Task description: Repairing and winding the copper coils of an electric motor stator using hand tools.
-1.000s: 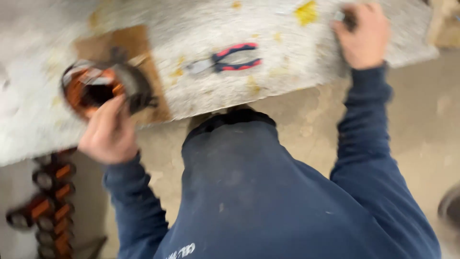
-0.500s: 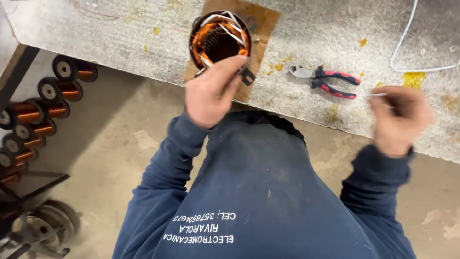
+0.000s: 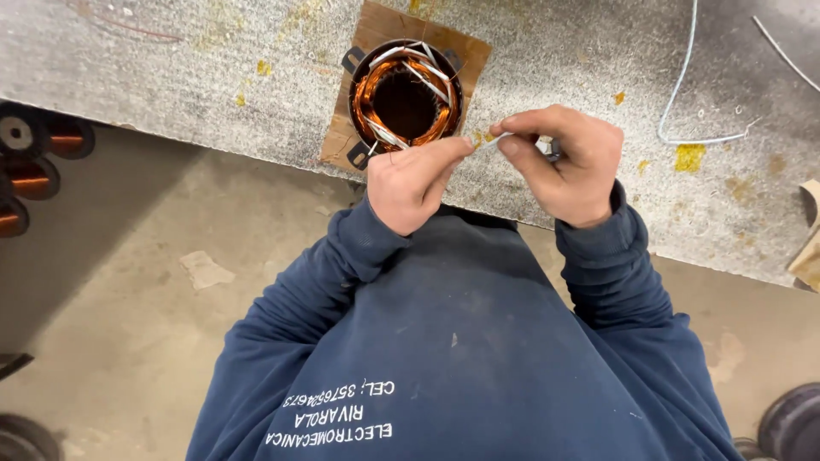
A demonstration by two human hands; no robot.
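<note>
Both hands meet just in front of the motor stator [image 3: 406, 104], at the near edge of the workbench [image 3: 213, 94]: left hand [image 3: 412, 181] closed, thumb and forefinger pinched on a thin white sleeved lead wire [image 3: 500, 139]; right hand [image 3: 564, 162] closed too, pinching the same wire from the other side, fingertips nearly touching the left's, something small and dark tucked in its palm, too hidden to tell what. Navy blue sleeves [image 3: 598, 256] below both wrists, nearest the camera. Just beyond the hands, stator upright on a brown cardboard square [image 3: 376, 26], bore facing up, copper windings [image 3: 363, 90] ringed inside a dark housing, several white sleeved leads [image 3: 410, 53] crossing the top. Right of the stator, well apart, a loose white wire [image 3: 683, 85] looping over the grey, yellow-flecked bench top. Far right of the stator, at the bench edge, a scrap of pale cardboard [image 3: 807, 248]. Left of the stator and below bench level, spools of copper wire [image 3: 30, 175] against the concrete floor [image 3: 128, 299].
</note>
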